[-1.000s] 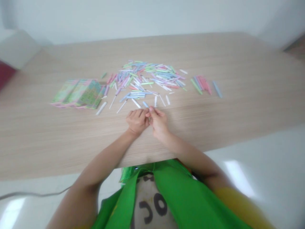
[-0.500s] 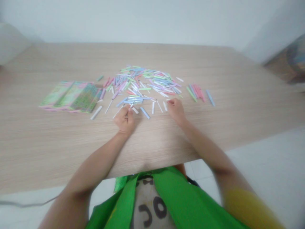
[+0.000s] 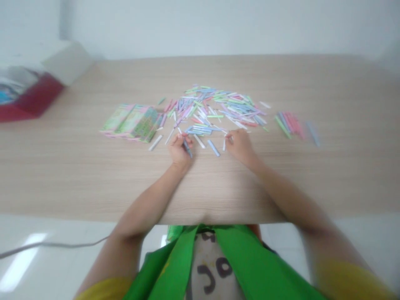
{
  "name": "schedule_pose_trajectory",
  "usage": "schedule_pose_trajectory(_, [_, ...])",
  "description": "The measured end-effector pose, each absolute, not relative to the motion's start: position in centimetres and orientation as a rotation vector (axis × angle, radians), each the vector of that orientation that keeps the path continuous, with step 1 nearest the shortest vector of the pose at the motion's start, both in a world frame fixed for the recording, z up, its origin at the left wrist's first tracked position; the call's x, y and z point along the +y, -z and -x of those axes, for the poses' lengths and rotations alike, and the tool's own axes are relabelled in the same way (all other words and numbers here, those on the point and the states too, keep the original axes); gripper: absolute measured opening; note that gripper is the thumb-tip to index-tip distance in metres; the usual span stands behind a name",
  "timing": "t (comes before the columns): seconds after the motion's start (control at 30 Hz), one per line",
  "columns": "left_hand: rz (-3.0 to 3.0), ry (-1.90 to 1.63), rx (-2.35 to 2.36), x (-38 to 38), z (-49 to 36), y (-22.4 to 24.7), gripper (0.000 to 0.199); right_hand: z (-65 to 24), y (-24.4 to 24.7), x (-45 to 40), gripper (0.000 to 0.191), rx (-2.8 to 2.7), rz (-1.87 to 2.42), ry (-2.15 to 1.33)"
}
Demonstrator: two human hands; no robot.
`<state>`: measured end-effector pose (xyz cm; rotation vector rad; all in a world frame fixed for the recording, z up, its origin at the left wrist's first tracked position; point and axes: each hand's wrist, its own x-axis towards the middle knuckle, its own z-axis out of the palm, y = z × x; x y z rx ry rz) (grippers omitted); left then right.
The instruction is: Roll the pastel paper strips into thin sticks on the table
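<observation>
My left hand (image 3: 180,152) is closed around a slim blue-grey pen-like stick (image 3: 188,148), tilted across the fingers. Close by on the table lie a blue tube (image 3: 213,148) and a white tube (image 3: 199,141). My right hand (image 3: 241,145) pinches with thumb and forefinger together. A short white piece (image 3: 224,144) shows beside its fingertips; blur hides what the pinch holds. Just beyond both hands spreads a loose heap of coloured tubes and thin white sticks (image 3: 237,109). Several light blue tubes (image 3: 199,130) lie side by side between the hands.
Flat green-and-pink printed packs (image 3: 128,121) overlap to the left of the heap. A row of pink and green tubes (image 3: 292,124) lies to the right, with a blurred blue tube (image 3: 313,133) beside it. An open red box (image 3: 37,98) stands at the far left.
My view has swung left, so the table's contents sit further right and the red box shows. The left hand has turned, and the blue-grey stick now shows in it. The right hand still pinches.
</observation>
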<state>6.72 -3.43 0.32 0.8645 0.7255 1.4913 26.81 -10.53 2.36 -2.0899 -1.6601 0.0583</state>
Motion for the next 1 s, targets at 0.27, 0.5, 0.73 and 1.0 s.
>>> schedule_pose_trajectory(0.27, [-0.700,-1.303,0.666,-2.9,-6.6,-0.3,0.011,-29.0,-2.9,-9.9,0.021,-1.633,1.751,0.133])
schedule_pose_trajectory(0.5, [-0.712,-1.191,0.593,-3.8,-6.7,-0.6,0.019,-29.4,-2.1,-10.3,0.019,-1.898,1.488,0.351])
schedule_pose_trajectory(0.73, [-0.706,-1.183,0.581,-3.9,-6.8,-0.4,0.024,-29.4,-3.0,-9.0,0.022,-1.713,1.824,0.450])
schedule_pose_trajectory(1.0, [-0.637,-1.096,0.571,-3.4,-6.4,0.0,0.032,-32.8,-4.7,-9.1,0.030,-1.491,2.461,0.152])
